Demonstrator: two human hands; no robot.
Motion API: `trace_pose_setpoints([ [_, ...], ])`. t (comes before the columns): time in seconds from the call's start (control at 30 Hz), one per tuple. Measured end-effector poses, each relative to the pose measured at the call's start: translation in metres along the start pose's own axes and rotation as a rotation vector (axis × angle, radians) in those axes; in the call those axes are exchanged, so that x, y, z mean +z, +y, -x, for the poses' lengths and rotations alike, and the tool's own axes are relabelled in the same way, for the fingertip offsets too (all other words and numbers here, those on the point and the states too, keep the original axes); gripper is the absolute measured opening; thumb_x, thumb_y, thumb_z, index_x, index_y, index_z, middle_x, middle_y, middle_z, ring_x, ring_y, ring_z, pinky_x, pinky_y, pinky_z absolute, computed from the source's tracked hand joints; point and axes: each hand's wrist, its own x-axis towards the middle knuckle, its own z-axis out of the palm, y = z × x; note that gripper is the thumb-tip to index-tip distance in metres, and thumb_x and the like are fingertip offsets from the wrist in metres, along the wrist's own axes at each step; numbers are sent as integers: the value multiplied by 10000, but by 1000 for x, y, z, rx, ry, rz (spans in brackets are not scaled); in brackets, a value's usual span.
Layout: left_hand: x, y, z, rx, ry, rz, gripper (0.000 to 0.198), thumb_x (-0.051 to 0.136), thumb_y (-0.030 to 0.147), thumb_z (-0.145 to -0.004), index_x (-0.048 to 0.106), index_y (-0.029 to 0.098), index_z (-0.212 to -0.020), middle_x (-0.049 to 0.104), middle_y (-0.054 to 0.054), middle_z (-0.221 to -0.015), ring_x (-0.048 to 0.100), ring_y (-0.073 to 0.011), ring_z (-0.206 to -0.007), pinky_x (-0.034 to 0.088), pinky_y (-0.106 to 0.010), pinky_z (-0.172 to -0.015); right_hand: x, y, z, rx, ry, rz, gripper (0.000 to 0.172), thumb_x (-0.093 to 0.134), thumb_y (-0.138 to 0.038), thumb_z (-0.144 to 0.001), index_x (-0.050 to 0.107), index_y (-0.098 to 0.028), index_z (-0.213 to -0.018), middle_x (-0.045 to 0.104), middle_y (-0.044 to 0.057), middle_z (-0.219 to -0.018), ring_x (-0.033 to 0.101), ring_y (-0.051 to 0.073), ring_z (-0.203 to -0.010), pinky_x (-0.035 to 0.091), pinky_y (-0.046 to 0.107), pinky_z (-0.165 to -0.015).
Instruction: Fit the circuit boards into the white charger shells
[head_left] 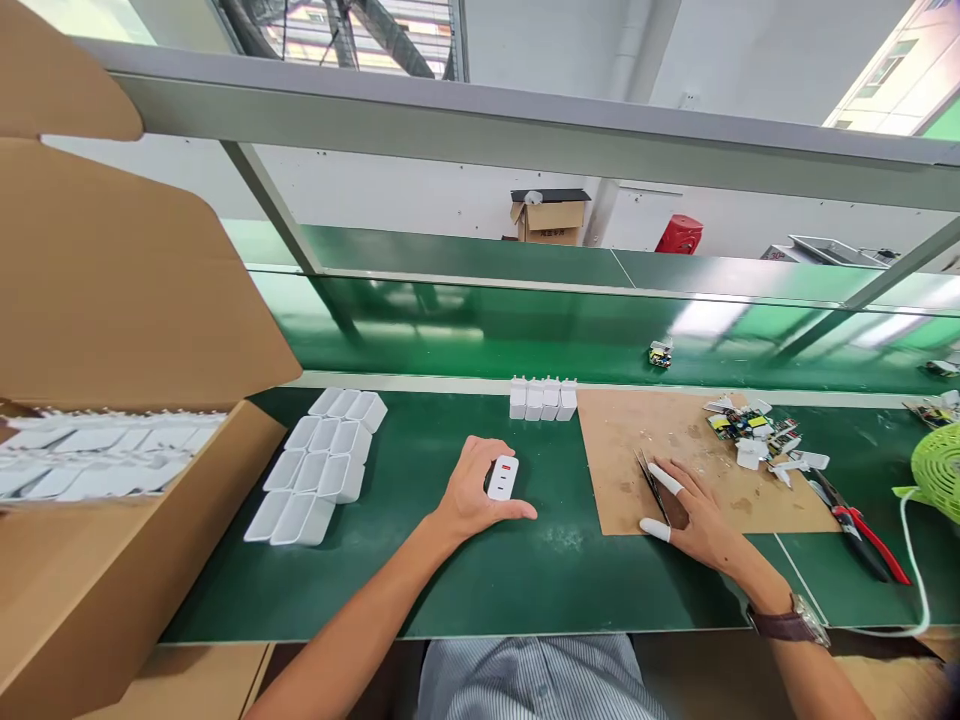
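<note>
My left hand (472,495) rests on the green mat and grips a white charger (502,478), port face up, one port red. My right hand (694,515) lies on the brown board (622,440), with white finger cots on two fingers. It holds a pair of thin dark tweezers (651,478) that point away from me. A row of several white chargers (542,399) stands upright at the mat's far edge, between my hands.
Empty white charger shells (319,465) lie in rows at left. An open cardboard box (90,480) holds more white parts. Circuit boards and plastic scraps (757,435) sit on the board's right. Red-handled pliers (862,535) and a green fan (941,470) are at far right.
</note>
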Motion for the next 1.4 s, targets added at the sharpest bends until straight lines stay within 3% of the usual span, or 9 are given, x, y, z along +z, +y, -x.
trace_pose_setpoints([
  [0.3, 0, -1, 0, 59, 47, 10, 784, 733, 810, -671, 616, 187, -1134, 695, -105, -991, 586, -244, -891, 538, -400, -770, -6, -8, -10, -8, 43, -13, 638, 626, -523, -930, 486, -262, -1495, 563, 145, -1500, 540, 373, -1373, 467, 598, -1136],
  [0.53, 1, -1, 1, 24, 41, 5, 815, 717, 849, -644, 636, 194, -1124, 705, -108, -990, 609, -253, -888, 541, -410, -767, -15, -27, -34, -90, 140, -81, 515, 591, -438, -966, 500, -291, -1451, 595, 133, -1456, 555, 347, -1360, 449, 583, -1152],
  [0.67, 1, 0, 3, -1, 15, 5, 784, 772, 802, -639, 647, 213, -1141, 719, -99, -1014, 637, -253, -889, 547, -410, -781, -16, -23, -72, -30, 159, -82, 514, 580, -400, -960, 505, -252, -1447, 595, 140, -1438, 554, 326, -1356, 425, 559, -1173],
  [0.83, 0, -3, 1, 22, 53, 8, 759, 774, 798, -644, 654, 224, -1126, 722, -83, -989, 652, -234, -820, 561, -386, -723, -12, 10, -160, 177, 150, -41, 569, 597, -324, -902, 508, -166, -1441, 585, 160, -1417, 498, 314, -1388, 378, 491, -1194],
  [0.97, -4, -9, -3, 63, 121, -30, 738, 785, 771, -659, 641, 211, -1118, 717, -81, -974, 655, -221, -807, 577, -357, -690, -5, 32, -230, 291, 157, 18, 481, 625, -268, -879, 578, -98, -1326, 636, 199, -1307, 558, 314, -1283, 420, 423, -1114],
  [1.07, -5, -13, -5, 70, 148, -67, 738, 782, 771, -662, 633, 205, -1111, 714, -86, -974, 656, -221, -804, 583, -347, -674, 1, 37, -264, 339, 163, 44, 398, 663, -325, -909, 618, -116, -1245, 649, 184, -1272, 604, 299, -1191, 463, 428, -1036],
  [1.17, -4, -15, -6, 75, 158, -82, 757, 742, 811, -665, 626, 200, -1098, 711, -87, -966, 659, -219, -792, 586, -353, -674, 5, 40, -285, 316, 190, 57, 326, 663, -348, -923, 659, -154, -1185, 654, 143, -1276, 625, 279, -1145, 478, 452, -1014],
  [1.27, -3, -14, -8, 107, 177, -84, 778, 712, 826, -677, 602, 196, -1120, 709, -89, -967, 655, -217, -803, 583, -353, -677, 4, 42, -295, 250, 223, 52, 285, 610, -238, -833, 733, -138, -1071, 710, 159, -1153, 644, 296, -1121, 481, 398, -1007],
  [1.4, -6, -11, -9, 157, 221, -101, 797, 717, 813, -690, 583, 181, -1158, 701, -102, -959, 645, -223, -807, 571, -361, -678, -2, 51, -272, 166, 286, 39, 416, 523, -256, -763, 755, -157, -1094, 731, 147, -1154, 644, 330, -1141, 488, 444, -1027],
])
